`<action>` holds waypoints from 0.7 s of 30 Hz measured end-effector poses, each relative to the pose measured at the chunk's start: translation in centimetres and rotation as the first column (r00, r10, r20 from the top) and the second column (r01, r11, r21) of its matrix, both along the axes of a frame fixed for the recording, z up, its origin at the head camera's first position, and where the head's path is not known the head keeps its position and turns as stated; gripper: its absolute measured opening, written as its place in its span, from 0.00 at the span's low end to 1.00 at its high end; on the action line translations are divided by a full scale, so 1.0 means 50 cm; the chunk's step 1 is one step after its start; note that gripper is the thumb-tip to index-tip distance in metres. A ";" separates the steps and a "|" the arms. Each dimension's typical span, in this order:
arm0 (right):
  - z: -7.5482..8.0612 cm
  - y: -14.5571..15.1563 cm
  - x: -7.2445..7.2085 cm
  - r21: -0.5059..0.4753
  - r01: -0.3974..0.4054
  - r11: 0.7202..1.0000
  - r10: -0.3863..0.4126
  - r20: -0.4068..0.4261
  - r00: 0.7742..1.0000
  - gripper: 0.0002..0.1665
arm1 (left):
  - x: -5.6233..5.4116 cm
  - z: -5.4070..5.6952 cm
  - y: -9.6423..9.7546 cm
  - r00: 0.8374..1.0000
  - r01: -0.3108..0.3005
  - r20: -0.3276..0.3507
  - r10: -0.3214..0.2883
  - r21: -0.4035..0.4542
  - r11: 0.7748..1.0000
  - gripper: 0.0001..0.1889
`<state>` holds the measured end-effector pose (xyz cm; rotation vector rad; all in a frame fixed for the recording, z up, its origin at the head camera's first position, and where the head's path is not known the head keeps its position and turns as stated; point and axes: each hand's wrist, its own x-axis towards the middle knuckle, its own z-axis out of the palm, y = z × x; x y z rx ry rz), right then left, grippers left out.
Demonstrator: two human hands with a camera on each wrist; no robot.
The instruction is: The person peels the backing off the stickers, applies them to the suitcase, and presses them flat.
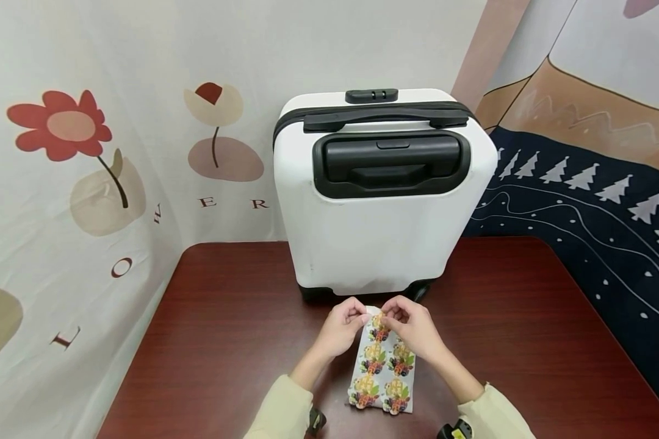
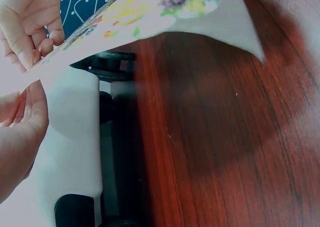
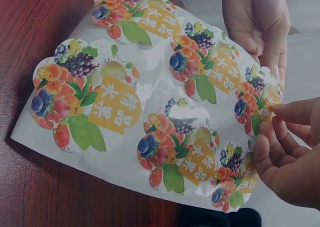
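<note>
A white sheet of fruit stickers (image 1: 381, 372), printed with grapes, oranges and yellow labels, slants up from the near side toward the suitcase. At its far left corner, my left hand (image 1: 337, 329) pinches the sheet between thumb and fingers. Close beside it, my right hand (image 1: 417, 335) pinches at the far end, thumb and forefinger on the edge of a sticker (image 3: 257, 99). Whether that sticker's edge is lifted off the backing I cannot tell. In the left wrist view, the sheet's near end (image 2: 235, 22) curves above the table.
A white suitcase (image 1: 368, 238) with a black handle stands upright just beyond my hands on the dark red wooden table (image 1: 225, 317). Printed cloth (image 1: 159, 122) hangs behind and to the left; a navy tree-patterned cloth (image 1: 571, 207) is at the right.
</note>
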<state>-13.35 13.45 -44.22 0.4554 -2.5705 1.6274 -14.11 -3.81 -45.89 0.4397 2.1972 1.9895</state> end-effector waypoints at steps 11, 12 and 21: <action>-0.014 0.007 -0.001 -0.015 0.024 1.000 -0.024 -0.019 1.000 0.07 | 0.013 0.030 0.000 0.999 -0.022 0.034 0.022 0.002 1.000 0.02; -0.014 0.007 -0.001 -0.018 0.022 1.000 -0.023 -0.022 1.000 0.07 | 0.017 0.038 0.000 0.999 -0.022 0.035 0.022 0.007 1.000 0.02; 0.003 0.002 0.001 -0.004 0.031 1.000 -0.031 0.031 0.999 0.06 | 0.025 0.058 -0.002 0.999 -0.029 0.038 0.029 0.003 1.000 0.02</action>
